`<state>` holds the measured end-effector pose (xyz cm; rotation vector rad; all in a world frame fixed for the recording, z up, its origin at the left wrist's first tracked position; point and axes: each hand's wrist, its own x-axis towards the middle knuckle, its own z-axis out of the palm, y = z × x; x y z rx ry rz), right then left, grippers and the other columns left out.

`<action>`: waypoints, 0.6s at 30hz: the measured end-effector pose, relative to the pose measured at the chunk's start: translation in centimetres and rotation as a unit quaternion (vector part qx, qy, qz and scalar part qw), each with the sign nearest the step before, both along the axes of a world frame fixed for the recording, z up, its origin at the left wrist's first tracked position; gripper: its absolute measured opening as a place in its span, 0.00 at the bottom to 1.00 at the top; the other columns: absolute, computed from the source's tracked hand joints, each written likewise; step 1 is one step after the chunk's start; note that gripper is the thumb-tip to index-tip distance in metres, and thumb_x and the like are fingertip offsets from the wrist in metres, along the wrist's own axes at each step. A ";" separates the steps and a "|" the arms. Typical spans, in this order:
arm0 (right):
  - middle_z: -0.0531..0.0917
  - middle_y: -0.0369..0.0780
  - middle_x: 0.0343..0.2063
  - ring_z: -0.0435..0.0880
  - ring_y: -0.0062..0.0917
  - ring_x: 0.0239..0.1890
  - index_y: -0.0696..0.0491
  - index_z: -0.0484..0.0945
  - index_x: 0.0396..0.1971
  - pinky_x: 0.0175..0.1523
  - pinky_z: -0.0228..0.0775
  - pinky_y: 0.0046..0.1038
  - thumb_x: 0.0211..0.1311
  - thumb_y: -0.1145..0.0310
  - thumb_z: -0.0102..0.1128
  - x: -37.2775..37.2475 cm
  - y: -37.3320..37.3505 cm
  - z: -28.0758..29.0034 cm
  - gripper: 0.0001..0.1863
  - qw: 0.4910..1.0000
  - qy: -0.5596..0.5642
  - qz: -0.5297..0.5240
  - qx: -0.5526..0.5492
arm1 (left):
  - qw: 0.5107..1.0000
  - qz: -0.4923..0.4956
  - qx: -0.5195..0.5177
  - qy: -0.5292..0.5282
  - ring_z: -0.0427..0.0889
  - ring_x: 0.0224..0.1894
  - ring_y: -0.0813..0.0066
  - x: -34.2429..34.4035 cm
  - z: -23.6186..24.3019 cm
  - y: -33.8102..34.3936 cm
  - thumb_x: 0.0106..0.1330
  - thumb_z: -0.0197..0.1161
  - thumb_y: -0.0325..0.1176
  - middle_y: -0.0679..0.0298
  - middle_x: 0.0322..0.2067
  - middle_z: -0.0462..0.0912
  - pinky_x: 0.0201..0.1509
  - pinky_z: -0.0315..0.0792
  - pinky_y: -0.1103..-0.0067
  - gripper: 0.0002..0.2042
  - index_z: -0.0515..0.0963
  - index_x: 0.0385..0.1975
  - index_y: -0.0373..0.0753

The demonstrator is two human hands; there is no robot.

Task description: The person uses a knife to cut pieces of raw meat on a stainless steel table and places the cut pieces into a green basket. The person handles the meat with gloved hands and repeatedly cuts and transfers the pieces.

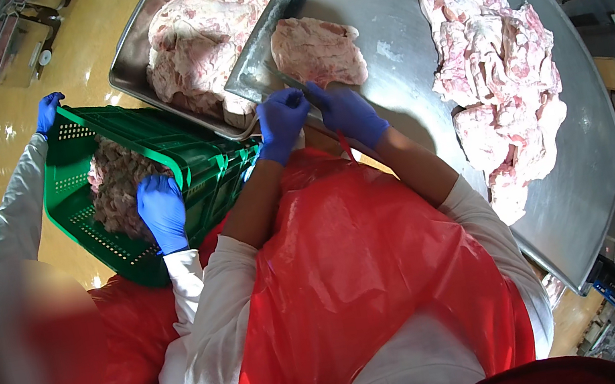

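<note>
Head view: our blue-gloved left hand (280,122) and right hand (348,113), both curled, meet just below the pale pink meat slab (317,52), nearest us.

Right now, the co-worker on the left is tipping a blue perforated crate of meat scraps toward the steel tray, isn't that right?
Not quite: the crate is green, not blue; only the co-worker's gloves are blue. The head view shows the rest as you say: the perforated crate holds meat scraps and is tipped toward the steel tray at the co-worker's hands.
</note>
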<state>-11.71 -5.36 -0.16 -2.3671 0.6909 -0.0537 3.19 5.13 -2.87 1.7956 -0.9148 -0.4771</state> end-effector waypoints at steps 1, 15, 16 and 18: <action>0.83 0.54 0.32 0.83 0.53 0.35 0.48 0.72 0.67 0.42 0.75 0.47 0.65 0.67 0.56 -0.4 0.0 0.2 0.29 0.999 -0.031 0.026 0.002 | 0.999 0.016 0.008 0.034 0.88 0.31 0.69 0.3 0.4 0.2 0.57 0.74 0.32 0.57 0.30 0.89 0.40 0.81 0.74 0.08 0.87 0.33 0.35; 0.85 0.47 0.26 0.86 0.33 0.26 0.45 0.75 0.68 0.37 0.78 0.30 0.69 0.75 0.57 -14.8 1.4 4.6 0.27 0.982 -0.074 -0.155 0.072 | 0.689 0.399 0.335 -0.503 0.85 0.46 0.49 15.0 17.8 16.0 0.60 0.69 0.41 0.50 0.47 0.87 0.55 0.77 0.59 0.22 0.82 0.52 0.35; 0.85 0.46 0.26 0.86 0.33 0.25 0.46 0.75 0.68 0.37 0.78 0.29 0.69 0.76 0.57 -15.1 1.7 3.7 0.28 0.977 -0.095 -0.175 0.078 | 0.710 0.402 0.277 -0.509 0.85 0.45 0.49 14.6 17.3 13.8 0.59 0.69 0.43 0.49 0.47 0.86 0.55 0.77 0.59 0.25 0.81 0.54 0.36; 0.84 0.48 0.25 0.85 0.38 0.24 0.45 0.74 0.68 0.34 0.77 0.35 0.68 0.74 0.58 -14.9 2.1 2.6 0.28 0.976 -0.094 -0.186 0.067 | 0.869 0.274 0.239 -0.336 0.86 0.47 0.52 13.1 16.7 7.6 0.59 0.71 0.41 0.46 0.47 0.86 0.53 0.79 0.63 0.20 0.84 0.48 0.35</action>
